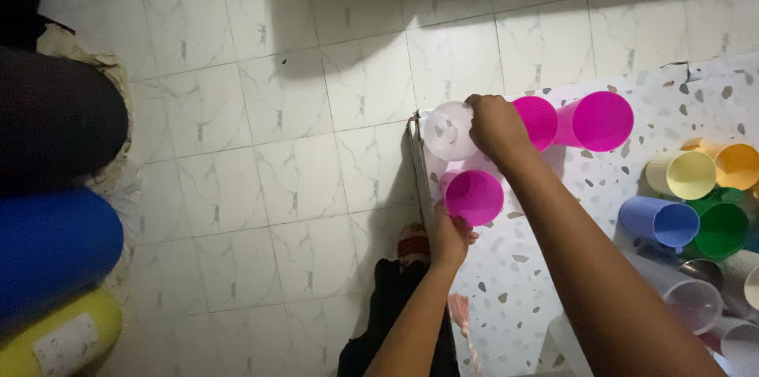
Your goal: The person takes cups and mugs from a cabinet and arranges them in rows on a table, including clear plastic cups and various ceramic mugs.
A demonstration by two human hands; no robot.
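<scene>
**Cups at the table's left edge, rolls on the floor**

The table (553,282) fills the right of the view, the tiled floor (300,148) its left. At the table's left edge the left hand (449,236) holds a cup (473,197); behind it the right hand (494,126) grasps a clear cup (447,130). Right of that hand lie two cups (581,121) side by side. A cluster of cups (696,211) sits at the far right. Rolls (51,250) lie stacked along the floor's left side.

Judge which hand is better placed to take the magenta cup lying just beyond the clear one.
Right, probably. The right hand already rests on the clear cup, directly beside that lying magenta cup. The left hand is nearer the body, holding the upright magenta cup.
</scene>
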